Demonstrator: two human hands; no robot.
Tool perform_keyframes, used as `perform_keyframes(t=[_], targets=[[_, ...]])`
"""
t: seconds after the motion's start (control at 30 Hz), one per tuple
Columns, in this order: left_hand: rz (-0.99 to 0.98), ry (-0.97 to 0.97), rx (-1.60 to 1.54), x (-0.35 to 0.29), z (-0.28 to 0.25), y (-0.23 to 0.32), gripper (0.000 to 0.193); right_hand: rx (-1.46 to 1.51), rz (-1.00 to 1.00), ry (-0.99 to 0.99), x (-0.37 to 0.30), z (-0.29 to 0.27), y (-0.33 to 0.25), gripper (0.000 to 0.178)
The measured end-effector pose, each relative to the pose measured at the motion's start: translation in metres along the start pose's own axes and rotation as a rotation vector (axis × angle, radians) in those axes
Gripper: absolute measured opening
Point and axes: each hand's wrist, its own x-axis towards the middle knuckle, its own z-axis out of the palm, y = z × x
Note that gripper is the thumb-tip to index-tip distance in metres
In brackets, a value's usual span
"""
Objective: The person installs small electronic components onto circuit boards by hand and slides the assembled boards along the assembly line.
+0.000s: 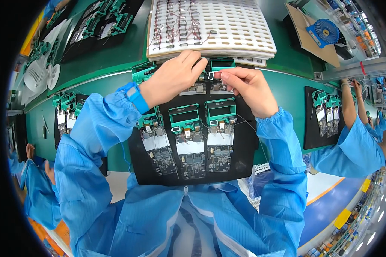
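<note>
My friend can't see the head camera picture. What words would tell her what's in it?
Two bare hands, the left hand and right hand, meet over a black tray of green-framed circuit boards, the right fingers pinching a small dark part. Behind lies a white perforated tray holding small wired parts, on a green workbench.

At centre frame I see the black rectangular work mat (240, 150) lying on the green conveyor belt (291, 90), with green-framed circuit board assemblies (221, 128) in rows on it. My left hand (173, 77) and right hand (248, 88) meet over the mat's upper edge, with a small black-and-white rectangular component (210, 76) pinched between their fingertips. Above them, at upper centre, lies the white perforated tray of small wired parts (227, 25). At upper right a small blue round desk fan (324, 32) sits on a brown cardboard sheet (313, 43). At right, another person's blue sleeve (351, 147) reaches over a second black mat (313, 124). At upper left lies a white fan (40, 77).
</note>
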Motion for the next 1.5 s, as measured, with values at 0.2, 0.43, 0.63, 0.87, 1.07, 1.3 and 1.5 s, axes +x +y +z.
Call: perform_keyframes(t=[0.2,0.43,0.63,0.87,1.07,1.3,1.5], targets=[[-0.016,0.020,-0.135,-0.010,0.002,-0.003,0.050,0.007,0.102,-0.015,0.000,0.010,0.003,0.022],[-0.458,0.303,-0.807,-0.013,-0.019,0.001,0.021,0.100,0.094,0.036,0.015,0.024,-0.002,0.023],[-0.754,0.137,-1.508,-0.022,-0.025,-0.012,0.014,0.004,-0.007,0.016,0.025,0.042,-0.004,0.019],[-0.773,0.029,-1.132,-0.034,-0.021,-0.014,0.013,-0.671,-0.415,0.065,0.025,0.059,0.012,0.012],[-0.756,0.106,-0.998,-0.036,-0.018,-0.011,0.010,-1.006,-0.443,-0.047,0.024,0.076,0.014,0.010],[-0.434,0.198,-0.628,-0.042,-0.002,-0.012,0.011,-1.212,-0.462,-0.066,0.029,0.085,0.011,0.009],[-0.368,0.242,-0.503,-0.041,0.003,-0.010,0.009,-1.190,-0.390,-0.033,0.032,0.086,0.014,0.009]])
